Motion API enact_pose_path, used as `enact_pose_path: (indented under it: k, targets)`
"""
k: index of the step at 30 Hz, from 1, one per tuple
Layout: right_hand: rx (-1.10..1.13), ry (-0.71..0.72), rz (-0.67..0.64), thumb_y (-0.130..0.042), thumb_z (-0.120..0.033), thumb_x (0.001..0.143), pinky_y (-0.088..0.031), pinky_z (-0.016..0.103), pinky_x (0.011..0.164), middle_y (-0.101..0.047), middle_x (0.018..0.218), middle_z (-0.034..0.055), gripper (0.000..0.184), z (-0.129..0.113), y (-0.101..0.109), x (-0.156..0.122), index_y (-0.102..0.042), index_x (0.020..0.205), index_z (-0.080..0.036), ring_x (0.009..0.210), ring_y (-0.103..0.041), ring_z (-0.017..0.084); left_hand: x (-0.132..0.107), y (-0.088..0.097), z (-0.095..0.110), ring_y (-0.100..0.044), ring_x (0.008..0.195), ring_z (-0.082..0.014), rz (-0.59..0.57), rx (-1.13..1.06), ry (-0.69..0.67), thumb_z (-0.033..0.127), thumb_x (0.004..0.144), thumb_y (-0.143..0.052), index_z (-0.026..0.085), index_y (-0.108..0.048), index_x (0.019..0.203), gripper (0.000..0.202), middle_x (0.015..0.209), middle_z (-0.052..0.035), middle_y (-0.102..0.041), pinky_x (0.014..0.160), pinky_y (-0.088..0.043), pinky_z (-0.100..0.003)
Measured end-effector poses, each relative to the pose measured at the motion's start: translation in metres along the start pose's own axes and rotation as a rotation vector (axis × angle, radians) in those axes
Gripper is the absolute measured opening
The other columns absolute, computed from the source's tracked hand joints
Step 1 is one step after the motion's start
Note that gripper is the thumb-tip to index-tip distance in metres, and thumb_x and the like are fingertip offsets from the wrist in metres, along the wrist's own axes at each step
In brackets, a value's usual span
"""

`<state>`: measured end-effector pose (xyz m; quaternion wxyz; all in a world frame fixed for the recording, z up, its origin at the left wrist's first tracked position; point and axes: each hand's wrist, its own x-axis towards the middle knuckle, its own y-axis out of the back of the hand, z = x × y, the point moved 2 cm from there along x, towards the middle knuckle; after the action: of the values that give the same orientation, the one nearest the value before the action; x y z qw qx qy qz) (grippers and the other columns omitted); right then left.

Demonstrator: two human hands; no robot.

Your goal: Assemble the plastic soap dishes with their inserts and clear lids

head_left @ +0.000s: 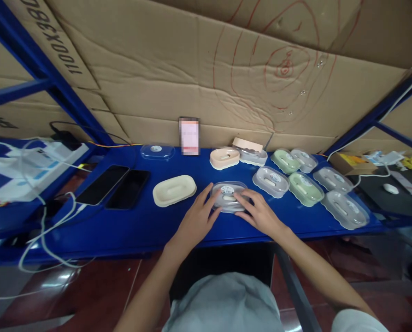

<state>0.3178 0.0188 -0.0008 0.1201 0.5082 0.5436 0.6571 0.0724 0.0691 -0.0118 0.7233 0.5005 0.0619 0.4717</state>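
A grey soap dish (pixel 229 206) with a clear lid (pixel 238 186) lies on the blue table in front of me. A round pale label sits on top of the lid. My left hand (pixel 199 213) grips its left end, and my right hand (pixel 257 211) grips its right end, fingers on the lid and thumbs at the near edge. Whether the lid is fully seated cannot be told. To the left of my hands rests a cream soap dish (pixel 174 190) with no lid on it. A loose clear lid (pixel 157 152) with a label lies farther back.
Several lidded soap dishes stand on the right, among them a green one (pixel 306 189) and a grey one (pixel 346 210). Peach dishes (pixel 224 159) are at the back. Phones (pixel 104 184) and white cables (pixel 43 230) lie left. A lit phone (pixel 190 137) leans on the cardboard.
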Motion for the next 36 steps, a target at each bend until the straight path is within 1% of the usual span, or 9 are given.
enact_pose_path:
  k: [7,10,13,17,22,25,28,31,36]
  targets:
    - [-0.06,-0.08,0.015,-0.067,-0.029,0.103,-0.055,0.057,0.112,-0.066,0.133,0.0161,0.051,-0.002,-0.005,-0.01,-0.056,0.153,-0.025,0.136,-0.058,0.035,0.007,-0.003,0.006,-0.034,0.162,-0.0294,-0.063,-0.036,-0.034,0.032,0.112,-0.043,0.028,-0.034,0.166,0.055,0.176,-0.0152,-0.029,0.128,-0.039,-0.05]
    - [0.014,-0.139,-0.015,-0.067,-0.033,0.103,-0.048,0.064,0.119,-0.055,0.15,0.0178,0.048,0.001,-0.009,-0.01,-0.058,0.15,-0.025,0.156,-0.039,0.039,0.008,-0.007,0.004,-0.036,0.161,-0.0282,-0.065,-0.056,-0.019,0.032,0.111,-0.046,0.031,-0.037,0.164,0.054,0.175,-0.0126,-0.032,0.127,-0.04,-0.048]
    - [0.102,-0.146,-0.055,-0.063,-0.034,0.106,-0.048,0.059,0.121,-0.042,0.163,0.0171,0.047,0.001,-0.011,-0.011,-0.055,0.151,-0.026,0.161,-0.031,0.036,0.004,-0.006,0.006,-0.04,0.158,-0.0279,-0.071,-0.066,-0.005,0.032,0.111,-0.046,0.033,-0.039,0.163,0.053,0.174,-0.0116,-0.033,0.125,-0.042,-0.047]
    - [0.033,-0.124,0.028,-0.061,-0.034,0.106,-0.045,0.059,0.124,-0.051,0.158,0.0142,0.044,0.013,0.016,-0.014,-0.056,0.15,-0.03,0.16,-0.036,0.035,-0.012,0.013,0.004,-0.043,0.157,-0.0288,-0.025,0.01,-0.004,0.035,0.111,-0.046,0.034,-0.034,0.165,0.055,0.176,-0.0114,-0.029,0.122,-0.047,-0.048]
    - [-0.252,-0.464,0.369,-0.065,-0.052,0.101,-0.043,0.061,0.121,-0.055,0.152,0.0181,0.054,0.101,0.086,-0.023,-0.056,0.147,-0.024,0.146,-0.05,0.037,-0.036,0.048,-0.025,-0.043,0.155,-0.0406,0.218,0.37,0.187,0.038,0.109,-0.048,0.021,-0.049,0.157,0.051,0.165,-0.0208,-0.046,0.125,-0.034,-0.067]
    - [-0.392,-0.671,0.367,-0.063,-0.063,0.096,-0.044,0.06,0.116,-0.059,0.14,0.0208,0.06,0.169,0.106,-0.027,-0.061,0.137,-0.018,0.137,-0.054,0.038,-0.043,0.049,-0.038,-0.048,0.149,-0.0468,0.161,0.486,0.339,0.037,0.108,-0.047,0.016,-0.057,0.15,0.049,0.157,-0.0235,-0.055,0.118,-0.035,-0.076]
    - [-0.397,-0.741,0.294,-0.061,-0.065,0.094,-0.049,0.06,0.107,-0.064,0.126,0.0198,0.056,0.209,0.107,-0.024,-0.065,0.123,-0.017,0.123,-0.06,0.039,-0.041,0.038,-0.036,-0.051,0.147,-0.042,0.055,0.454,0.284,0.034,0.107,-0.047,0.02,-0.062,0.145,0.043,0.153,-0.0176,-0.061,0.116,-0.044,-0.067]
    - [-0.394,-0.732,0.277,-0.058,-0.064,0.095,-0.05,0.06,0.102,-0.065,0.122,0.0216,0.056,0.207,0.099,-0.015,-0.063,0.122,-0.016,0.119,-0.061,0.04,-0.036,0.029,-0.029,-0.053,0.146,-0.0372,0.024,0.406,0.169,0.031,0.108,-0.046,0.023,-0.063,0.144,0.041,0.153,-0.0143,-0.063,0.114,-0.047,-0.059]
    - [-0.323,-0.446,0.152,-0.048,-0.047,0.107,-0.044,0.049,0.112,-0.067,0.138,0.0167,0.041,0.146,0.058,0.029,-0.062,0.135,-0.02,0.131,-0.059,0.032,-0.027,0.016,-0.018,-0.062,0.136,-0.0293,-0.013,0.255,-0.004,0.026,0.109,-0.045,0.026,-0.063,0.143,0.039,0.146,-0.0117,-0.068,0.108,-0.049,-0.051]
